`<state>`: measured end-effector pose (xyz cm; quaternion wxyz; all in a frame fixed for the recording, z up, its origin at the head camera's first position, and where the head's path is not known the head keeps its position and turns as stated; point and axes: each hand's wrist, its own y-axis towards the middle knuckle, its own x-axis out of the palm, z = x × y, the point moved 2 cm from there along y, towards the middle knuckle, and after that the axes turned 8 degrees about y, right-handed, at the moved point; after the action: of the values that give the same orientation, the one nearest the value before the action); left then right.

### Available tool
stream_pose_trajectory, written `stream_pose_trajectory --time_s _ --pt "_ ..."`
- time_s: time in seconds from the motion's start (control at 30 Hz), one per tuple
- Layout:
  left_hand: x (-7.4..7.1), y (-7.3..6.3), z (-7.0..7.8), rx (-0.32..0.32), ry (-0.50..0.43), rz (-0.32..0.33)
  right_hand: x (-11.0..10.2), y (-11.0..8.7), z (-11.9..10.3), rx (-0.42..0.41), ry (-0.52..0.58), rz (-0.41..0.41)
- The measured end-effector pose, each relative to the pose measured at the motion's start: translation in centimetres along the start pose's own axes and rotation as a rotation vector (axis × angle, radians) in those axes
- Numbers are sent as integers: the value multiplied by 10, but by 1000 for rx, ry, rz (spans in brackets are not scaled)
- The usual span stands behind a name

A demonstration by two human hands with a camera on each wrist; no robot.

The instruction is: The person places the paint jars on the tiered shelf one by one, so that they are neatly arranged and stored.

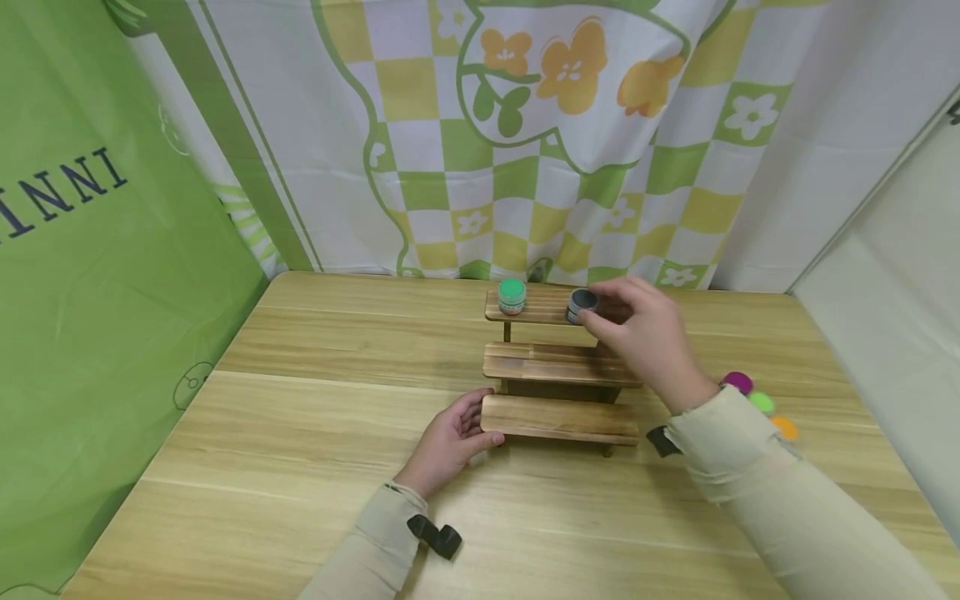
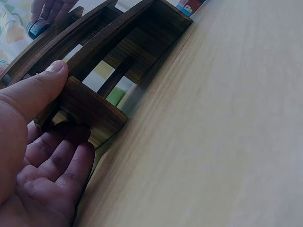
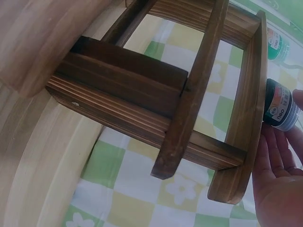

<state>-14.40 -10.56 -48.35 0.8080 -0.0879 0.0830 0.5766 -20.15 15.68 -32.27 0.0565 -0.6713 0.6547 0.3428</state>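
Note:
A three-tier wooden shelf (image 1: 558,418) stands on the table. My left hand (image 1: 452,440) grips the left end of its lowest step, the thumb at the front edge and the fingers around the side and back, as the left wrist view (image 2: 52,161) shows. At the top tier, my right hand (image 1: 648,329) pinches a small dark paint jar (image 1: 582,305) between thumb and fingers. The jar's base is at the top board (image 3: 255,104) in the right wrist view. A green paint jar (image 1: 512,296) sits on the same tier, farther left.
Right of the shelf, purple (image 1: 738,382), lime green (image 1: 761,402) and orange (image 1: 784,427) jar lids show on the table (image 1: 300,433), partly behind my right forearm. A patterned curtain (image 1: 420,167) hangs behind the table's back edge, with a green cloth (image 1: 90,275) at the left.

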Motion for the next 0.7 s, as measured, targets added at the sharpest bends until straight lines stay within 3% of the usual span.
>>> stream_pose_trajectory --time_s 0.7 --pt "-1 1 -3 5 -12 -1 8 14 1 33 9 -19"
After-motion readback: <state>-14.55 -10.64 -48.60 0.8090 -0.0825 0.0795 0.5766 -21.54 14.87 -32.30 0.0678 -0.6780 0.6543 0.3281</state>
